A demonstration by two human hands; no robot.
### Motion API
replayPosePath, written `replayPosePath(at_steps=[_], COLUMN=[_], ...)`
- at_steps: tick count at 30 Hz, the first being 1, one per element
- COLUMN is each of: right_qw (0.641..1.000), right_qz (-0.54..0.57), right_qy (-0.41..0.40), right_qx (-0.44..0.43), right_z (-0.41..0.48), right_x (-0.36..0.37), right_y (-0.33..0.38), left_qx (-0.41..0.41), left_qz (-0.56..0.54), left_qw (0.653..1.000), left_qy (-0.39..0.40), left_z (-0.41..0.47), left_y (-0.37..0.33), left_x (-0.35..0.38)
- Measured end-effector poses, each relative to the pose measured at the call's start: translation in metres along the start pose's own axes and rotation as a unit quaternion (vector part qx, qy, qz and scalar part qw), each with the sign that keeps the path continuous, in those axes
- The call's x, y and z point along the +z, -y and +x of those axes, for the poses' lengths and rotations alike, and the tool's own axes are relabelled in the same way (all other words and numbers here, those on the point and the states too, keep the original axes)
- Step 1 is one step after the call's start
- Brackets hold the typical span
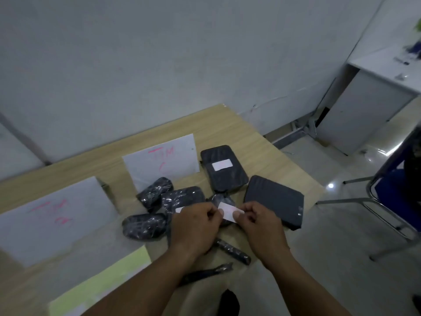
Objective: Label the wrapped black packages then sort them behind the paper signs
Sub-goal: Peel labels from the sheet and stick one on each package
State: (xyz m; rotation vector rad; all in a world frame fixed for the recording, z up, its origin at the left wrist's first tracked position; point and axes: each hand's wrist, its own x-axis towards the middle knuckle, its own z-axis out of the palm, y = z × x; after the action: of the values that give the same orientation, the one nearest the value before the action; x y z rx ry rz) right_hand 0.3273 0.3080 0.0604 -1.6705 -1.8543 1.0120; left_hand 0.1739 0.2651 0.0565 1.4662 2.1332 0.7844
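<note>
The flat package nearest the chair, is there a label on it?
No, the flat package has a bare black top; the package beside it carries a white label.

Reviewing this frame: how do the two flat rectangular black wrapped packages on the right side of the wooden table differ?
The farther flat black wrapped package carries a white label on top; the nearer flat black wrapped package shows none. The farther package lies beside the white paper sign; the nearer package lies toward the right edge of the wooden table, by the right hand. Both are flat, rectangular and rest on it.
</note>
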Motion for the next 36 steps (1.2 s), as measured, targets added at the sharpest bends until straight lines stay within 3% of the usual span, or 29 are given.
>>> replayPosePath(at_steps=[3,6,9,15,22,29,36], right_qw=[1.0,0.999,0.999,0.999,0.996,0.984,0.975], right_qz=[0.014,0.035,0.026,0.025,-0.015,-0.101,-0.171], right_qy=[-0.011,-0.021,-0.031,-0.026,-0.009,-0.011,-0.024], right_qx=[0.014,0.03,0.034,0.035,0.084,0.144,0.142], right_z=[0.021,0.039,0.053,0.071,0.095,0.113,0.12], right_x=[-0.023,-0.045,-0.065,-0.081,-0.084,-0.083,-0.079], right_y=[-0.015,-0.034,-0.057,-0.085,-0.097,-0.1,-0.106], left_qx=[0.045,0.063,0.036,-0.009,-0.023,0.027,0.044], left_qz=[0.044,-0.006,-0.12,-0.142,-0.008,0.182,0.246], left_qw=[0.998,0.998,0.991,0.987,0.996,0.979,0.963], left_qy=[-0.031,-0.003,0.045,0.075,0.085,0.084,0.099], left_z=[0.021,0.042,0.052,0.067,0.089,0.108,0.11], left_y=[-0.024,-0.039,-0.056,-0.072,-0.082,-0.094,-0.096], left_x=[0.027,0.056,0.077,0.108,0.127,0.144,0.156])
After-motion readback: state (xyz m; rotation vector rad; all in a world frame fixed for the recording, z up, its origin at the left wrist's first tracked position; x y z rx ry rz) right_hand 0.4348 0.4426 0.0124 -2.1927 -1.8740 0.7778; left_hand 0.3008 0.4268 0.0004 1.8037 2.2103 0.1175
